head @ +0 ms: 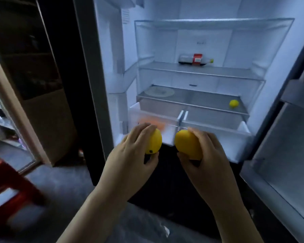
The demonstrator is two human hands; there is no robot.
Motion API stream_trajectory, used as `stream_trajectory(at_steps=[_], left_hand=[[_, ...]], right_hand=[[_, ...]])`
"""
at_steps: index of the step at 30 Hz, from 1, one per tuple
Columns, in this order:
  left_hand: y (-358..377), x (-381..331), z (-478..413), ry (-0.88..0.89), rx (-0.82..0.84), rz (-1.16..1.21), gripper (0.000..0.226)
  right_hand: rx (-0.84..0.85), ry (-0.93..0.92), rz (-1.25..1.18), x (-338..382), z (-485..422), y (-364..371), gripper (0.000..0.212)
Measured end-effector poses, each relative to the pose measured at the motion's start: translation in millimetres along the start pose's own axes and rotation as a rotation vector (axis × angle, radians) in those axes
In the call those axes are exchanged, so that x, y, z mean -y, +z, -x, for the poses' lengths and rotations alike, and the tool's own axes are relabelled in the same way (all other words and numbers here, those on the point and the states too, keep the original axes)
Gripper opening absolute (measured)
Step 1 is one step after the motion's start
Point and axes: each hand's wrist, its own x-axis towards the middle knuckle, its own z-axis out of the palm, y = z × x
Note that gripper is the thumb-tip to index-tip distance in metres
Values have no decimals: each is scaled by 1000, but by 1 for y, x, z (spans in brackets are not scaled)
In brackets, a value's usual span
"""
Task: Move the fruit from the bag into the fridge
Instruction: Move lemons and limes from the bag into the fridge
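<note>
Low in the frame's centre, my left hand (132,155) curls round the left yellow fruit (154,142) and my right hand (205,155) round the right yellow fruit (187,143), both just before the fridge (109,50) drawers (209,118). Further in, right of centre, a small yellow fruit (234,103) already lies on the lowest shelf (200,100). These two remain to place. The bag is out of view, so I cannot tell what else is left.

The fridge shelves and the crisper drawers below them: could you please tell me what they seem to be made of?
The shelves look like clear glass or hard plastic, I cannot tell which, with a pale front trim; the back wall shows through the top one. The crisper drawers look like frosted, translucent plastic: something orange shows blurred through the left one's front.
</note>
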Motion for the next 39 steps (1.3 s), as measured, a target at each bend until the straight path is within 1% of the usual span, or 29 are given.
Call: stream_trajectory(at_steps=[4, 8, 11, 14, 18, 24, 33, 39], left_hand=[[28, -2, -40, 72, 12, 36, 58], [58, 8, -81, 140, 32, 77, 58], [85, 20, -111, 151, 27, 119, 60], [117, 29, -137, 155, 42, 170, 63], [161, 30, -168, 161, 84, 214, 61], [239, 28, -225, 174, 113, 283, 57], [332, 17, -311, 105, 124, 260, 57], [387, 16, -357, 82, 248, 228, 55]], right_hand=[[-80, 30, 71, -29, -17, -3, 57], [-107, 74, 139, -55, -45, 6, 57], [-120, 83, 185, -76, -69, 12, 56], [-107, 111, 241, -98, -88, 16, 57], [-75, 171, 278, -133, -106, 16, 55], [-64, 193, 295, -212, -159, 16, 51], [22, 294, 283, -333, -256, 19, 46], [49, 373, 339, -390, -302, 31, 45]])
